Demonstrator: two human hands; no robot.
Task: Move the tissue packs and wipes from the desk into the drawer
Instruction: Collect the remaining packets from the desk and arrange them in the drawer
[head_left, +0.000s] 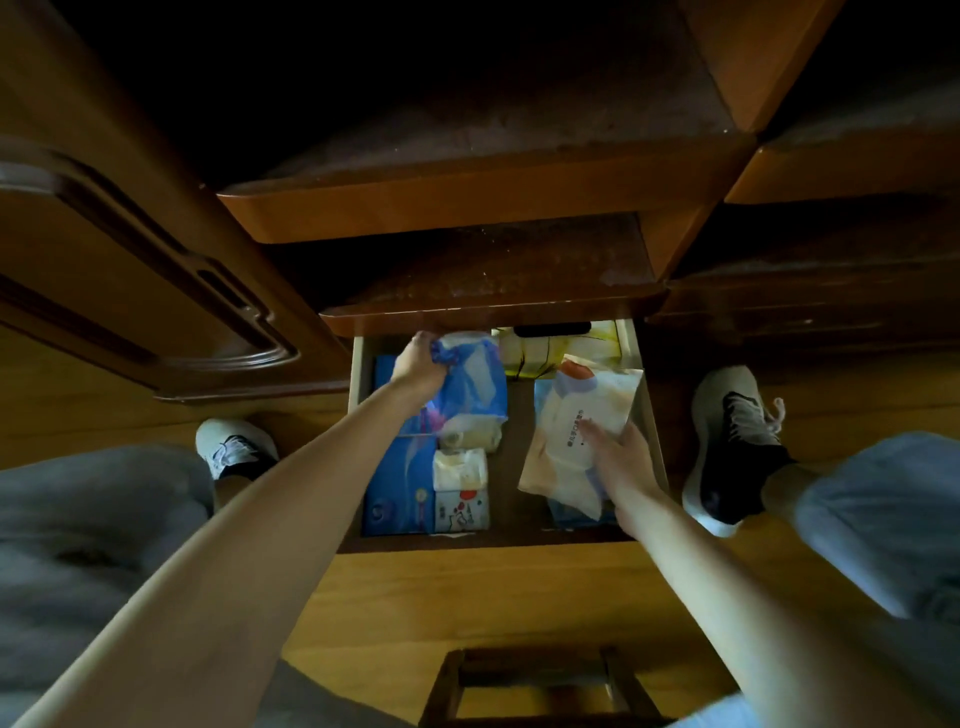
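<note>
Left hand (418, 364) grips a blue bag (470, 384) at the drawer's (655, 436) back left; right hand (621, 457) holds the wipes (582, 415) flat on the right. Lower both fully, tuck the bag down, then release.

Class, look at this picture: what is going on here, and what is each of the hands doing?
A person seated over an open drawer is packing it. The left hand grips a blue plastic tissue pack at the back left. The right hand holds a pale wipes pack on the right side. Small tissue packs already lie inside.
</note>
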